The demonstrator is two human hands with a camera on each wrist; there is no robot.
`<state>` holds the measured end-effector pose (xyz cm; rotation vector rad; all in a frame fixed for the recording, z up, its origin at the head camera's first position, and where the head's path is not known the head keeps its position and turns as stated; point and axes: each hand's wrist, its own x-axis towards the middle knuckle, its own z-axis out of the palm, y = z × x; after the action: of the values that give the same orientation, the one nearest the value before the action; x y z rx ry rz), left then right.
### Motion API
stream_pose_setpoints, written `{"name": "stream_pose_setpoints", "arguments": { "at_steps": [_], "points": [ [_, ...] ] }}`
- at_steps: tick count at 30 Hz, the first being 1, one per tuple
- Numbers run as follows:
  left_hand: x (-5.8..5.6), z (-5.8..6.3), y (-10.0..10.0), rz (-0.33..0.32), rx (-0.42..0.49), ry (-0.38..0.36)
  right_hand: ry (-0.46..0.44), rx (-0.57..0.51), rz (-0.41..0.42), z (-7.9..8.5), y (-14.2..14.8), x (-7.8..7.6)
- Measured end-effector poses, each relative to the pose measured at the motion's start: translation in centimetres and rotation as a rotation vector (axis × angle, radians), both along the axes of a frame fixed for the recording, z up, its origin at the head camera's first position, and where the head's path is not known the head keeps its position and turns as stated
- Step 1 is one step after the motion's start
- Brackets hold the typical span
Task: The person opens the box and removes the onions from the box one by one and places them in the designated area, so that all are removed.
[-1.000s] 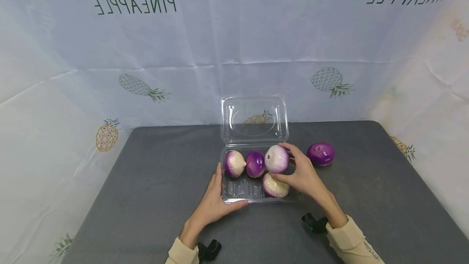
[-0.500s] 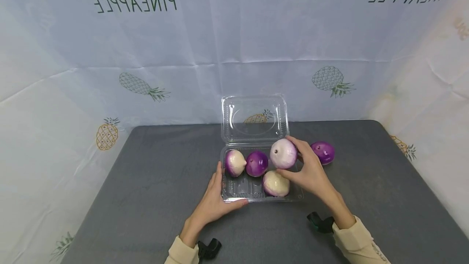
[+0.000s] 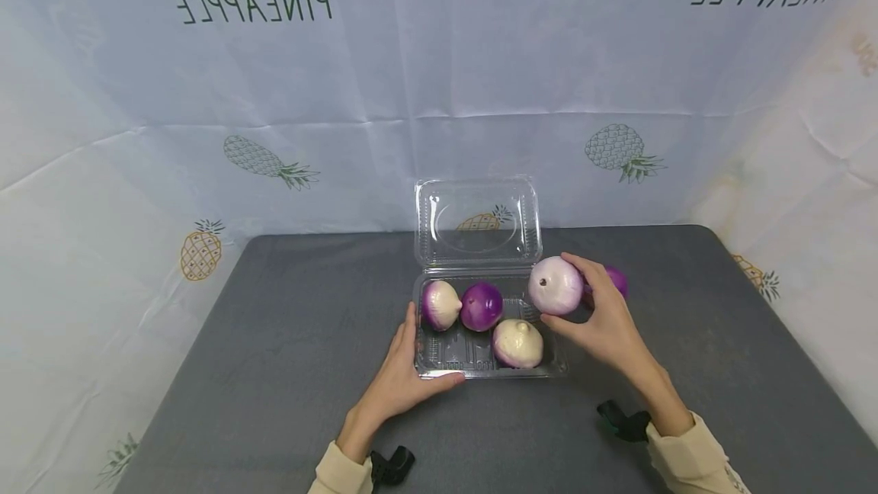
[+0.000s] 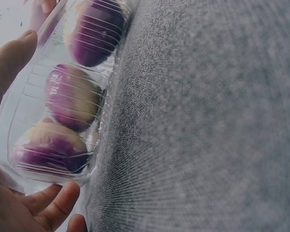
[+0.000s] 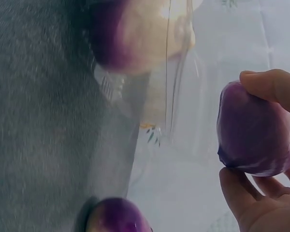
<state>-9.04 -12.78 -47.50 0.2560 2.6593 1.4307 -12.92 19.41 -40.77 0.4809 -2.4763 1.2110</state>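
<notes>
In the head view, my right hand (image 3: 600,319) pinches a pale purple onion (image 3: 555,286) between thumb and fingertips, over the right back corner of a clear plastic clamshell box (image 3: 439,366). The right wrist view has this held onion (image 5: 256,130) raised above the table. My left hand (image 3: 401,376) lies against the box's front left corner, fingers straight along the left side and thumb at the front rim. Inside the box sit a white-and-purple onion (image 3: 440,305) at back left, a deep purple onion (image 3: 482,306) beside it, and a whitish onion (image 3: 517,343) at front right.
Another purple onion (image 3: 617,279) lies on the grey table (image 3: 309,326) right of the box, mostly hidden behind my right hand. The box's lid (image 3: 478,223) stands raised at the back, before a pineapple-print cloth (image 3: 439,75).
My right hand has moved right with the pale onion, away from the spot beside the deep purple one. It now covers more of the onion on the table. The left hand stays in place.
</notes>
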Motion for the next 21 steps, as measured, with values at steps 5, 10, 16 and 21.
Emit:
{"name": "stream_pose_setpoints", "arguments": {
  "at_steps": [5, 10, 16, 21],
  "points": [
    [0.0, 0.1, 0.0, -0.002, 0.003, 0.004, 0.042, 0.014, -0.040, 0.4, 1.2, 0.1],
    [0.0, 0.2, 0.0, 0.001, 0.009, 0.001, 0.078, 0.035, -0.087, 0.8, 2.6, 0.3],
    [0.0, 0.1, 0.0, 0.006, 0.004, -0.005, 0.068, 0.008, -0.113, 0.9, 4.2, 0.5],
    [0.0, 0.0, 0.0, 0.004, -0.004, -0.002, 0.059, 0.023, -0.143, 0.4, 5.7, 0.8]
  ]
}}
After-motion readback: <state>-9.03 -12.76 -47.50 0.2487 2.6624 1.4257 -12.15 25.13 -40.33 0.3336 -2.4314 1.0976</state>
